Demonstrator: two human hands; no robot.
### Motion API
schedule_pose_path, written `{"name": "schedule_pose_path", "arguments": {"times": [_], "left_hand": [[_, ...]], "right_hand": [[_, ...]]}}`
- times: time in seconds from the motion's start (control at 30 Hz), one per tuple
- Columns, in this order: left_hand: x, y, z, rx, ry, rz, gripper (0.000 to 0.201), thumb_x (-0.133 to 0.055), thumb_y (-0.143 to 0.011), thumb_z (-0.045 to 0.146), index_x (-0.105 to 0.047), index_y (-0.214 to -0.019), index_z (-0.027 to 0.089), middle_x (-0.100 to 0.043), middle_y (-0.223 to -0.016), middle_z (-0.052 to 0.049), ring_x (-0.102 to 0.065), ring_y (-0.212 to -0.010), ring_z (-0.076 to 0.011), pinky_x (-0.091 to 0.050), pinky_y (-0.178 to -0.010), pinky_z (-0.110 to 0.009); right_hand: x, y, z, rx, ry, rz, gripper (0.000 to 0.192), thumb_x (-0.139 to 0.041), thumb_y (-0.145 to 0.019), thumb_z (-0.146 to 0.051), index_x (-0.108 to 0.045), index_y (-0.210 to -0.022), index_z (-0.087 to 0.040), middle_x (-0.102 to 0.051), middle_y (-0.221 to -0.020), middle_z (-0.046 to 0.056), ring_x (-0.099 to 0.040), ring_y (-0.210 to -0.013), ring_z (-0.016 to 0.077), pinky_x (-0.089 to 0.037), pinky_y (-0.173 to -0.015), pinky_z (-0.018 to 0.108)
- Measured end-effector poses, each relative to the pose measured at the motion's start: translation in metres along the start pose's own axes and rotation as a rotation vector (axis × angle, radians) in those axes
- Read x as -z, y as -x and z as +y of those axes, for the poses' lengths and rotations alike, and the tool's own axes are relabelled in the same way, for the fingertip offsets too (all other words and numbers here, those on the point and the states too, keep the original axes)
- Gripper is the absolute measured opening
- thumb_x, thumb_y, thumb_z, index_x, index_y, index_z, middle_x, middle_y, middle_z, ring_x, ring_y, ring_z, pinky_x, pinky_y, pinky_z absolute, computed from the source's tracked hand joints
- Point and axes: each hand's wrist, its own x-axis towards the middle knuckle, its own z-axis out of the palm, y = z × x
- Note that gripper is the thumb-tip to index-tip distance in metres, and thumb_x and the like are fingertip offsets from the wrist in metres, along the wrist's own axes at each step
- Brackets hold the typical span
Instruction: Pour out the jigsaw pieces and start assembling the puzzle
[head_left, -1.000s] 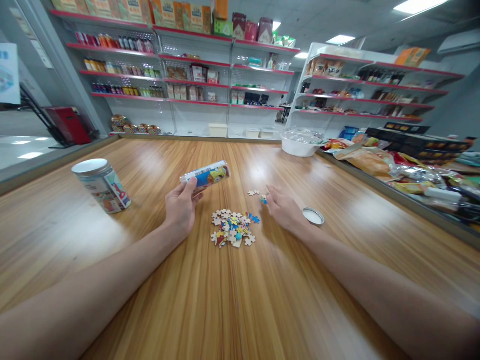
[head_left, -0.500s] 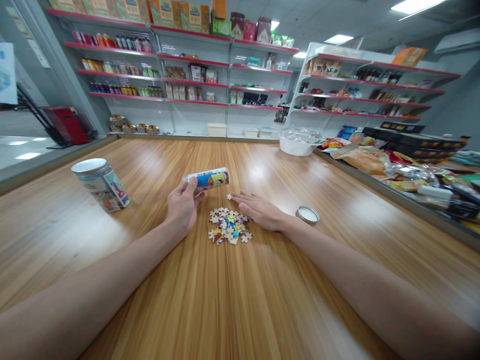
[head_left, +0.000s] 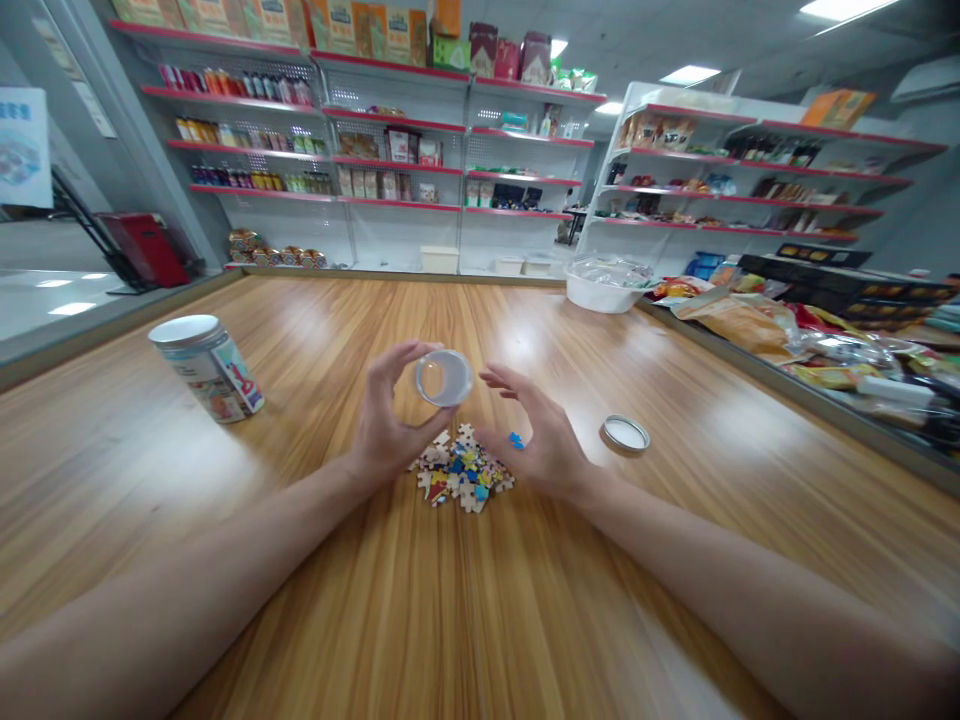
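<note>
My left hand (head_left: 390,410) grips a small cylindrical can (head_left: 444,378) by its sides, just above the table. Its open mouth faces me, and the inside looks pale with nothing visible in it. Below lies a heap of jigsaw puzzle pieces (head_left: 466,475), some printed in blue and yellow, others showing bare wood. My right hand (head_left: 536,425) is at the heap's right side, fingers apart and curved, with a gap between its fingertips and the can. A blue piece lies by its thumb. Right of that hand, the round metal-rimmed lid (head_left: 626,433) rests on the table.
A larger printed can (head_left: 208,368) stands on the wooden table (head_left: 315,610) at the left. At the far right edge are a white basin (head_left: 604,290) and a pile of packaged goods (head_left: 780,325). Stocked shelves (head_left: 390,125) line the back.
The can in my left hand has turned from lying sideways to facing its mouth toward me. My right hand has gone from flat on the table to raised and curved beside it.
</note>
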Motion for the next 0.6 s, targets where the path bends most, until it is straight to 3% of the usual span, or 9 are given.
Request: {"name": "schedule_pose_path", "arguments": {"times": [0.1,0.27,0.33,0.4,0.5,0.57,0.6], "left_hand": [[0.0,0.004,0.002,-0.106,-0.025,-0.193,0.078,-0.079,-0.074,0.017,-0.036,-0.138,0.026,-0.059,-0.13,-0.012,-0.056,-0.124,-0.0279,-0.043,-0.109,-0.046],[0.003,0.004,0.001,-0.136,-0.075,-0.371,0.068,-0.073,-0.081,0.021,-0.039,-0.14,0.025,-0.058,-0.131,-0.013,-0.055,-0.124,-0.0279,-0.043,-0.105,-0.044],[0.004,0.002,0.001,-0.097,-0.115,-0.4,0.065,-0.073,-0.081,0.021,-0.042,-0.138,0.025,-0.059,-0.131,-0.013,-0.054,-0.123,-0.0285,-0.04,-0.108,-0.046],[0.004,0.0,0.0,-0.036,-0.213,-0.371,0.063,-0.077,-0.077,0.024,-0.047,-0.133,0.023,-0.06,-0.128,-0.013,-0.053,-0.123,-0.0307,-0.033,-0.111,-0.051],[0.004,-0.002,-0.006,0.151,-0.277,-0.157,0.073,-0.089,-0.062,0.034,-0.053,-0.125,0.02,-0.059,-0.125,-0.014,-0.052,-0.121,-0.0334,-0.033,-0.11,-0.053],[0.002,-0.003,-0.011,0.308,-0.08,-0.037,0.081,-0.092,-0.056,0.038,-0.052,-0.124,0.019,-0.058,-0.124,-0.014,-0.054,-0.117,-0.031,-0.041,-0.104,-0.048],[0.0,-0.003,-0.013,0.378,0.084,-0.034,0.077,-0.091,-0.057,0.038,-0.053,-0.122,0.019,-0.059,-0.123,-0.012,-0.056,-0.115,-0.029,-0.044,-0.101,-0.045]], "right_hand": [[-0.006,0.002,-0.01,-0.04,-0.063,-0.002,0.086,-0.078,-0.077,-0.042,-0.033,-0.147,-0.021,-0.054,-0.14,0.017,-0.062,-0.117,0.0276,-0.055,-0.096,0.046],[-0.009,0.002,-0.021,-0.131,-0.081,0.038,0.055,-0.071,-0.084,-0.034,-0.047,-0.132,-0.023,-0.062,-0.129,0.012,-0.067,-0.106,0.0239,-0.059,-0.088,0.04],[-0.01,0.002,-0.02,-0.179,-0.111,0.047,0.053,-0.072,-0.082,-0.035,-0.049,-0.128,-0.022,-0.066,-0.12,0.011,-0.07,-0.099,0.0233,-0.061,-0.084,0.039],[-0.01,0.003,-0.018,-0.24,-0.182,0.066,0.057,-0.075,-0.078,-0.039,-0.049,-0.126,-0.021,-0.067,-0.115,0.011,-0.071,-0.095,0.0228,-0.062,-0.081,0.038],[-0.01,0.002,-0.014,-0.351,-0.411,0.131,0.059,-0.075,-0.078,-0.043,-0.046,-0.124,-0.021,-0.066,-0.115,0.011,-0.07,-0.097,0.022,-0.062,-0.079,0.036],[-0.009,0.0,-0.012,-0.461,-0.571,0.172,0.055,-0.072,-0.08,-0.049,-0.046,-0.118,-0.02,-0.067,-0.113,0.012,-0.071,-0.095,0.0223,-0.063,-0.073,0.034],[-0.008,-0.001,-0.011,-0.519,-0.62,0.171,0.053,-0.07,-0.081,-0.054,-0.048,-0.115,-0.019,-0.068,-0.11,0.012,-0.071,-0.093,0.0225,-0.063,-0.067,0.032]]}}
